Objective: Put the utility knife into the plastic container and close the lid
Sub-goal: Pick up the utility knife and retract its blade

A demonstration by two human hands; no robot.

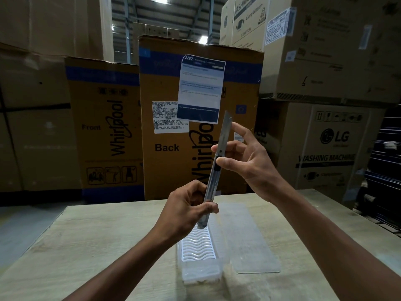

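Setting: a person stands at a pale wooden table (pixel 91 246) filling the lower frame, stacked appliance cartons (pixel 104 127) walling off the background from left to right.

Left hand (pixel 184 211): centre frame, just left of the knife, fingers curled and thumb pressed in, pinching the lower end of the handle; it seems to carry the weight so the other hand can work the upper part.

Utility knife (pixel 214 168): centre frame, held nearly upright and tilted slightly right, blade extended toward the top, butt end hanging just above the container; it is not yet inside.

Right hand (pixel 245 161): right of centre, fingers spread, with thumb and two fingertips touching the knife at the slider and blade, likely to draw the blade in before storing it, though that is a judgement.

Plastic container (pixel 200 272): lower centre, long, clear and open on the table, its wavy ribbed floor showing, directly beneath the knife for a short drop in.

Lid (pixel 249 242): lower right of centre, lying flat just beside the container, within reach for closing.
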